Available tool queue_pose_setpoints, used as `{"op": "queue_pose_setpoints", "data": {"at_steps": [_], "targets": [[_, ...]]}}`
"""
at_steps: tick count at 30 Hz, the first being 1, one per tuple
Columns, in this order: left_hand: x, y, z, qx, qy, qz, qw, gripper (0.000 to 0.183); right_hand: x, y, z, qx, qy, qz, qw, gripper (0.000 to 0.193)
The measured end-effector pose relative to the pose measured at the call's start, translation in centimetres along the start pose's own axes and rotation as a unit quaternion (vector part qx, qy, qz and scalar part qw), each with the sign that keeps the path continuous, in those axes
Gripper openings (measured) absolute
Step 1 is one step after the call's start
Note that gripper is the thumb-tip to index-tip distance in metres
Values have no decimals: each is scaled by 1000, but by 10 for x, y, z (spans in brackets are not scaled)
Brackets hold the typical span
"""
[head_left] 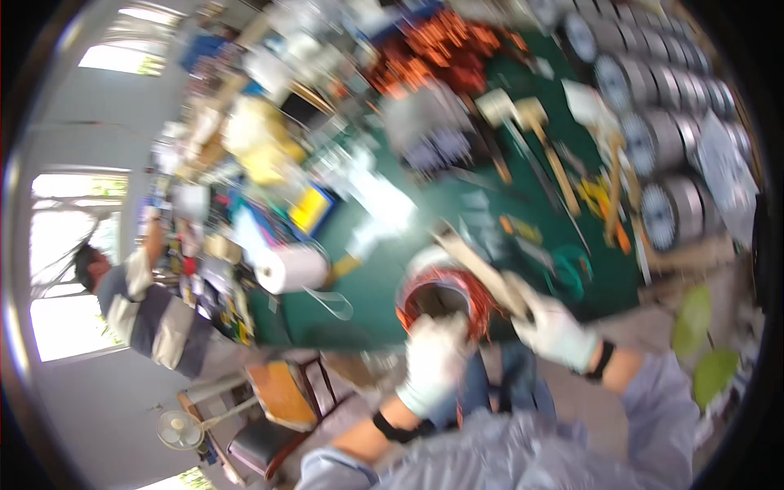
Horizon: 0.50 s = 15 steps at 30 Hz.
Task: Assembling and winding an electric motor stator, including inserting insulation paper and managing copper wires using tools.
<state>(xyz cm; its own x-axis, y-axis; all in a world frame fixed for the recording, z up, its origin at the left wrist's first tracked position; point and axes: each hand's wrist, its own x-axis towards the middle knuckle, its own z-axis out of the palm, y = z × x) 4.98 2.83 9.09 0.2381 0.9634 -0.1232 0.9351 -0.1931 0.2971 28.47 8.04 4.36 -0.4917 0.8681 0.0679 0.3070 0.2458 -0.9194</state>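
Observation:
A ring-shaped motor stator with reddish copper windings round its open bore sits at the green table's near edge. My left hand, in a white glove, is closed at the stator's near rim, its fingertips at the bore. Blur hides what those fingers grip. My right hand, also gloved, is closed round the near end of a pale wooden bar. The bar slants away to the left above the stator's right side. Its exact kind is too smeared to tell.
Two mallets and other tools lie right of a grey cylindrical core. Copper coils are heaped behind. Wire spools line the right side. A white roll stands left. Another person works at the far left.

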Motion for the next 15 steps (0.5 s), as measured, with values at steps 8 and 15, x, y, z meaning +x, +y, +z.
{"op": "queue_pose_setpoints", "data": {"at_steps": [8, 15], "targets": [[-21, 10, 33, -49, 155, 42, 986, 47, 25, 19, -24, -125, 11, -7, 992, 51], [-33, -51, -97, -116, 8, 17, 993, 46, 18, 16, -73, -71, 132, 127, 980, 65]]}}
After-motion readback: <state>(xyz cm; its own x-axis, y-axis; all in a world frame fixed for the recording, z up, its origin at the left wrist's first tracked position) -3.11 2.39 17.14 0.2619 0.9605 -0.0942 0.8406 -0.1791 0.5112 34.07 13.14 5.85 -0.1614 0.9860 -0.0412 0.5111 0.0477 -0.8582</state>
